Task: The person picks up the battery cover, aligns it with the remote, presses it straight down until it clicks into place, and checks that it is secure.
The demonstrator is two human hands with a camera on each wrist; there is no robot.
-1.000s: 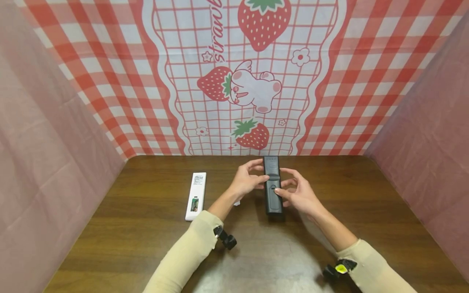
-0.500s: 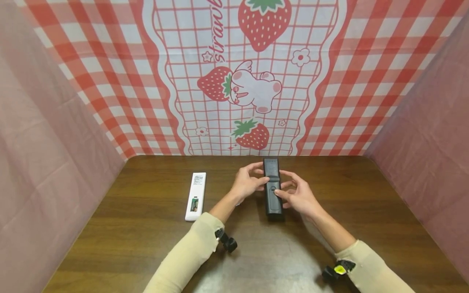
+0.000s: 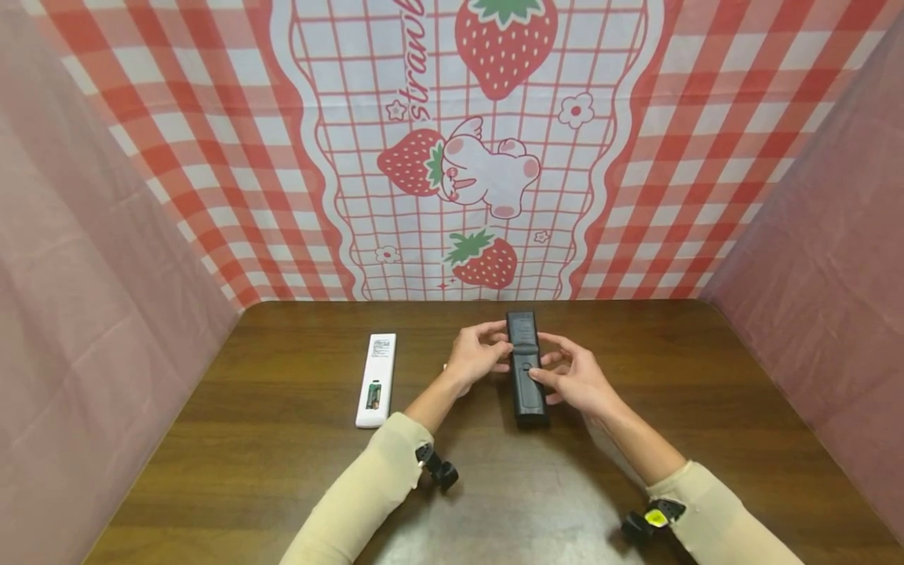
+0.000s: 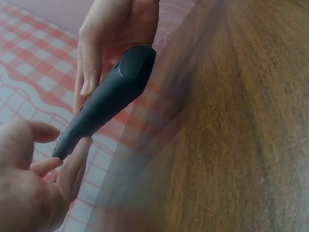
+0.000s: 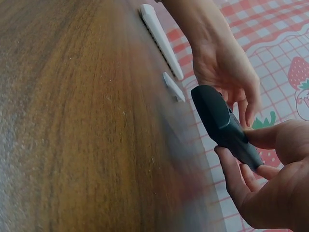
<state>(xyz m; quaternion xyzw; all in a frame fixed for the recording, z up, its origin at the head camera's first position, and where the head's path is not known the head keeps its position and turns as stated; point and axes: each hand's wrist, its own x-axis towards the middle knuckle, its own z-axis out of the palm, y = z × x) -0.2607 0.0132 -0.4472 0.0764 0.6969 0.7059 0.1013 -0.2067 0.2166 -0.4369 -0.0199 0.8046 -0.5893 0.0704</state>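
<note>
While pinching a long black plastic remote (image 3: 528, 392) with half-curled left hand (image 3: 476, 357) and right hand (image 3: 581, 378), could drop it near the brown wooden desk (image 3: 664, 377)'s far edge by squeezing unevenly

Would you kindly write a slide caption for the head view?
Left hand and right hand hold a black remote above a wooden table, where a white remote lies, battery compartment open.

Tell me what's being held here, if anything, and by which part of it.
A black remote: the left grip holds its left edge nearer the far end, the right grip its right edge near mid-length.
</note>
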